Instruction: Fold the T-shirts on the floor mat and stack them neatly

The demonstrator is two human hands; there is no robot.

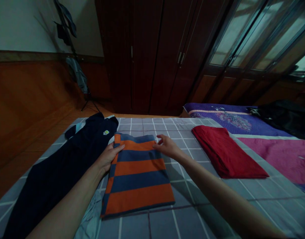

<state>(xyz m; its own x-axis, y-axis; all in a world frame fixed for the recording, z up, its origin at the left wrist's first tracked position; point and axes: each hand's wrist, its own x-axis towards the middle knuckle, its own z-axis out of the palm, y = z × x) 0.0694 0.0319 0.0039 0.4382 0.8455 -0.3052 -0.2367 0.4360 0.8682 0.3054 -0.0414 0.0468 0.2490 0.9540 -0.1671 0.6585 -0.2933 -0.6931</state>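
A folded cloth with orange and dark blue stripes [141,167] lies in front of me on the checked bedspread. My left hand [111,156] grips its left edge, thumb on top and the other fingers mostly out of sight. At the far right corner, my right hand [167,146] has its fingers curled at the cloth's edge, with the thumb touching it and the index finger raised a little. Just left of the cloth is a dark navy garment [68,166] with a small badge, partly behind my left forearm.
A folded red cloth [227,152] rests to the right on the grey checked bedspread [184,205]. Pale fabric [90,215] shows beside my left forearm. Beyond are a purple and pink bed cover [227,116], a black bag-like item [286,114], a dark wardrobe [147,59] and a clothes stand [68,33].
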